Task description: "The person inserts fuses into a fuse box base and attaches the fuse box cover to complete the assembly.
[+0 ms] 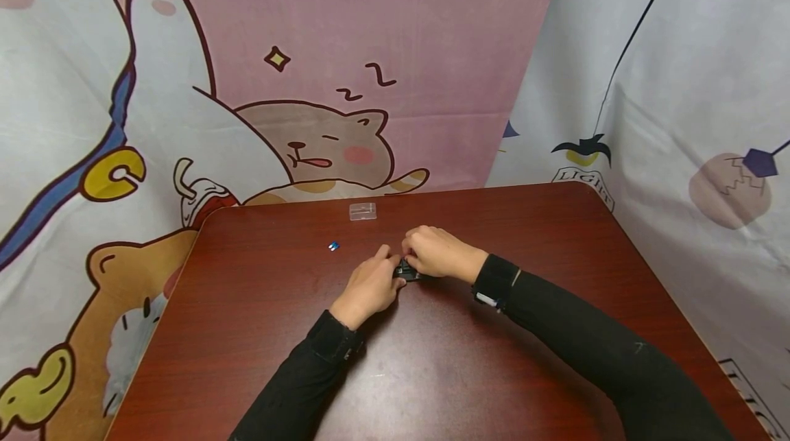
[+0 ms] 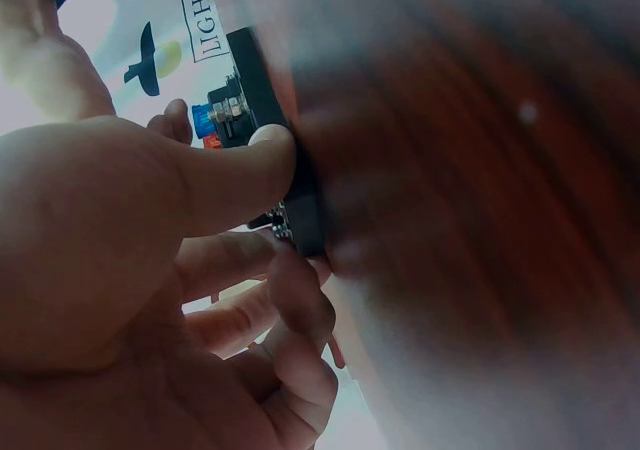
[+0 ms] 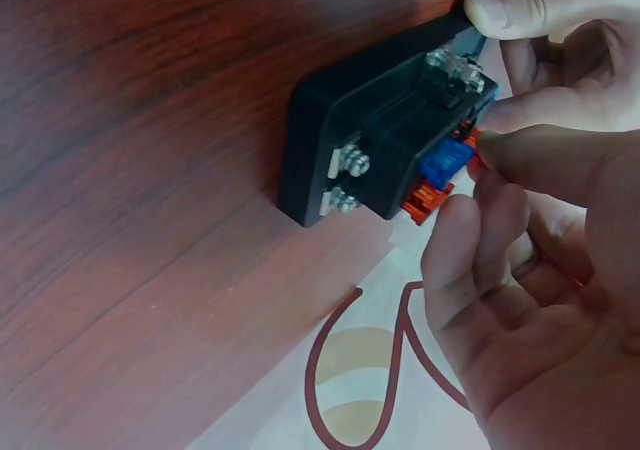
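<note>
A black fuse block (image 3: 370,120) with screw terminals stands on the table between both hands. My left hand (image 1: 368,288) grips it, the thumb (image 2: 270,160) lying along one side edge and the fingers at the other end. Blade fuses sit in the block: a blue fuse (image 3: 446,162) and a red fuse (image 3: 428,202) beside it. My right hand (image 1: 439,252) is over the block, its thumb and forefinger pinching a red fuse (image 3: 474,163) right next to the blue one. The fingertips partly hide this fuse.
A small blue piece (image 1: 334,246), perhaps more than one fuse, lies left of the hands on the brown table (image 1: 271,331). Farther back stands a clear plastic box (image 1: 363,212) near the table's far edge. A printed cloth (image 1: 395,29) hangs behind the table.
</note>
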Motion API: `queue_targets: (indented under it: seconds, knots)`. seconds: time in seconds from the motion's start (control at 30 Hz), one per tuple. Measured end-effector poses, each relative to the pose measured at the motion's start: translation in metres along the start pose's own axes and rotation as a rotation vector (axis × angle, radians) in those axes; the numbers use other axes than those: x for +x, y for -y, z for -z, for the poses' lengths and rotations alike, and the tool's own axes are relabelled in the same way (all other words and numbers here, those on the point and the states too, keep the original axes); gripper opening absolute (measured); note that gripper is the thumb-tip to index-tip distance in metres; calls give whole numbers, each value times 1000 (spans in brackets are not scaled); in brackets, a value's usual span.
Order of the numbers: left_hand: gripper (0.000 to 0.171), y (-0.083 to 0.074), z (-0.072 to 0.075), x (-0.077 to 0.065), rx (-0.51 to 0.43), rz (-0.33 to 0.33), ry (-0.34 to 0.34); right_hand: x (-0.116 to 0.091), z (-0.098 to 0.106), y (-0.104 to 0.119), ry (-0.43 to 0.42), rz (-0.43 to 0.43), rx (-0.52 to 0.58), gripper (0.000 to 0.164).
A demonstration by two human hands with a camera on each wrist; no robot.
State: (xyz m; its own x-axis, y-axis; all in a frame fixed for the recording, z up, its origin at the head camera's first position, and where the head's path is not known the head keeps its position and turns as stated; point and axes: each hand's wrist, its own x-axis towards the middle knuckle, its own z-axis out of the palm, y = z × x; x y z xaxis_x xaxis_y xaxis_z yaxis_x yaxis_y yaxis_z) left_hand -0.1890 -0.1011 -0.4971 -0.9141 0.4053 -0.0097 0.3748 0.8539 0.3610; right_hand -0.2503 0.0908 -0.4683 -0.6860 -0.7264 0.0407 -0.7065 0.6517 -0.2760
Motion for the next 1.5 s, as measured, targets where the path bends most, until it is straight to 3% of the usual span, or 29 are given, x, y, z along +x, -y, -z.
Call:
queue_targets:
  seconds: [0.4, 0.87, 1.2, 1.5]
  knots:
    - [38, 0, 1, 1, 22, -2, 3, -6, 15, -8, -32, -5, -36, 8]
    - [43, -1, 2, 2, 31, 16, 26, -22, 18, -28, -34, -97, 45, 20]
    - [48, 0, 0, 2, 10, 41, 47, -35, 23, -42, -64, -153, 158, 39]
    - [48, -1, -1, 2, 4, 45, 43, -44, 16, -44, 15, -189, 171, 61]
